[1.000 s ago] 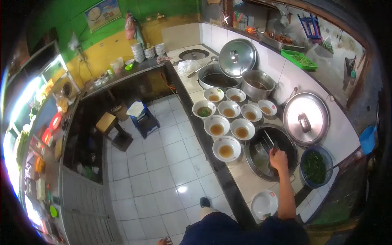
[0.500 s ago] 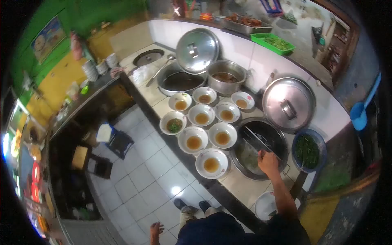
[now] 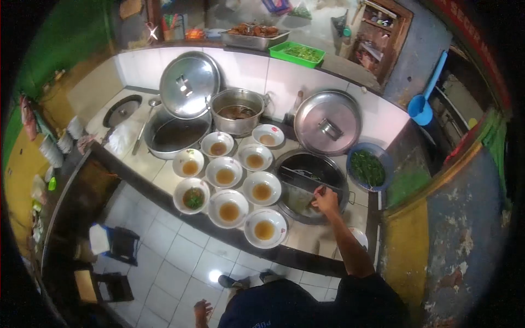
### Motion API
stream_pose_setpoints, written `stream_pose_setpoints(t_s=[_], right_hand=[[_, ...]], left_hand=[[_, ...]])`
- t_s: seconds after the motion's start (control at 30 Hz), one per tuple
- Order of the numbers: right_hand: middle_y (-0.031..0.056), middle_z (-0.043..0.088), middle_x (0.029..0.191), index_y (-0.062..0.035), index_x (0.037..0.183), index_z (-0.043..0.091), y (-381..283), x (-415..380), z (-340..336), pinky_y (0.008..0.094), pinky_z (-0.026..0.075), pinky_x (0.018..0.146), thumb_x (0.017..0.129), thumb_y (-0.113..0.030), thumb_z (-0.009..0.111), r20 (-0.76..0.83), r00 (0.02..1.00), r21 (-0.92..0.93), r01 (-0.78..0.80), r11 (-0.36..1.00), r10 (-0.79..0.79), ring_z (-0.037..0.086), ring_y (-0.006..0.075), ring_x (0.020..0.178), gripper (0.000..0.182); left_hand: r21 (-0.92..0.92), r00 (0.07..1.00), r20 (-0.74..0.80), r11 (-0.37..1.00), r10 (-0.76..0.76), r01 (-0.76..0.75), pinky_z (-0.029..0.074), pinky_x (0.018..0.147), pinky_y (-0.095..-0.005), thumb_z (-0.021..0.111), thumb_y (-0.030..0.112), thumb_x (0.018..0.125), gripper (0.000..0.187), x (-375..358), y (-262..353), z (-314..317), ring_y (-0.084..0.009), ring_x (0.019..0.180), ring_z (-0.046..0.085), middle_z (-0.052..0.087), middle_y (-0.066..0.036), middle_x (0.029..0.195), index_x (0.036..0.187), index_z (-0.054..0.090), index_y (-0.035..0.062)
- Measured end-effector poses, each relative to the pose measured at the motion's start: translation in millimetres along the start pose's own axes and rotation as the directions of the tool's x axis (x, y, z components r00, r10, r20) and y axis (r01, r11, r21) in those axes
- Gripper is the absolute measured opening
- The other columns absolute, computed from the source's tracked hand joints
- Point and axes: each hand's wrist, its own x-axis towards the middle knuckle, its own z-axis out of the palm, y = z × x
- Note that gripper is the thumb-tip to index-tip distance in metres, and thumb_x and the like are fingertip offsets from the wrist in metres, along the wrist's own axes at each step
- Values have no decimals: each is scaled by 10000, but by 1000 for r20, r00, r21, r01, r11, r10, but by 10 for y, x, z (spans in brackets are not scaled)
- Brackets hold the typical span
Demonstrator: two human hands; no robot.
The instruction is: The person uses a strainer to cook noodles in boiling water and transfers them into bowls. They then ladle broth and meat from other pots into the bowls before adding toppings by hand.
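Note:
My right hand (image 3: 326, 200) is closed over the front half of a large round pot (image 3: 280, 205), which has a straight divider across it. A short dark end shows at the fingers, but what they grip I cannot make out. Cloudy liquid fills the near side of the pot; the far side looks dark. Left of it, several white bowls (image 3: 276, 232) hold a little brown liquid. One bowl (image 3: 178, 203) also contains chopped greens. My left hand (image 3: 202, 310) hangs low over the floor, holding nothing, its fingers loosely apart.
A blue basin of leafy greens (image 3: 367, 168) stands right of the pot. Behind lean two metal lids (image 3: 188, 82) (image 3: 322, 117), near a wide dark pot (image 3: 156, 147) and a smaller steel pot (image 3: 238, 123). A white bowl (image 3: 358, 238) is partly hidden by my right forearm. Stools stand on the tiled floor.
The view has swung to the right, so the counter appears farther left. My right hand stays over the divided pot, now closer to its divider. My left hand remains low.

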Motion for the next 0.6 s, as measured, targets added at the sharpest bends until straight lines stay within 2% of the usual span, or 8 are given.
stream_pose_setpoints(t_s=[0.1, 0.2, 0.23, 0.33, 0.4, 0.43, 0.53, 0.6], right_hand=[[66, 609, 654, -10, 785, 572, -332, -254, -317, 309, 513, 512, 817, -79, 570, -59, 995, 80, 86, 993, -82, 652, 134, 591, 77], [55, 606, 682, -22, 826, 541, -680, -366, -554, 258, 539, 508, 844, -34, 515, 3, 986, -26, 165, 986, -165, 637, 128, 571, 34], [51, 597, 652, -36, 823, 552, -758, -370, -593, 259, 514, 512, 835, -47, 531, 45, 967, -87, 253, 964, -250, 638, 112, 593, 27], [78, 603, 644, -49, 827, 571, -600, -204, -486, 293, 491, 520, 826, -81, 547, 66, 944, -385, 322, 865, -322, 645, 140, 589, 40], [103, 611, 660, -55, 830, 582, -490, -126, -405, 319, 481, 525, 821, -103, 553, 131, 923, -435, 381, 816, -361, 649, 178, 588, 57], [115, 615, 669, -58, 831, 587, -408, -70, -402, 332, 476, 528, 818, -114, 556, 169, 910, -456, 413, 788, -379, 651, 197, 587, 65], [131, 629, 690, -37, 849, 594, 117, 216, -331, 341, 493, 540, 829, -127, 551, 208, 938, -427, 342, 837, -277, 650, 246, 574, 101], [130, 628, 695, -22, 845, 595, 313, 427, -314, 334, 506, 535, 835, -131, 560, 147, 946, -351, 322, 879, -288, 657, 236, 565, 115]], left_hand=[[92, 992, -75, 990, -99, 106, 429, 475, -306, 521, 315, 891, 299, 70, 252, 22, -217, 609, 618, 665, -106, 874, 1081, 550, 86], [142, 998, -2, 988, -69, 69, 422, 474, -292, 524, 313, 888, 299, 267, 390, 26, -210, 617, 619, 661, -101, 876, 1080, 546, 85], [102, 998, 32, 994, -46, 42, 428, 479, -287, 526, 316, 884, 316, 277, 431, 50, -209, 623, 622, 658, -103, 892, 1093, 548, 81], [155, 999, 34, 988, 12, -17, 439, 499, -287, 530, 324, 880, 338, 292, 671, 282, -204, 631, 621, 658, -107, 908, 1116, 549, 82], [127, 998, 47, 991, 46, -52, 452, 530, -288, 526, 323, 881, 356, 253, 773, 450, -202, 651, 626, 659, -109, 912, 1138, 550, 77], [115, 996, 57, 990, 70, -76, 454, 536, -289, 525, 324, 883, 358, 251, 788, 529, -202, 656, 627, 660, -109, 914, 1140, 549, 75], [109, 994, 45, 988, 103, -107, 465, 544, -295, 525, 320, 888, 380, 98, 824, 767, -210, 674, 637, 662, -119, 931, 1171, 537, 66], [91, 991, 38, 987, 132, -135, 470, 533, -301, 530, 324, 893, 391, -5, 742, 819, -214, 662, 638, 663, -126, 940, 1185, 529, 64]])
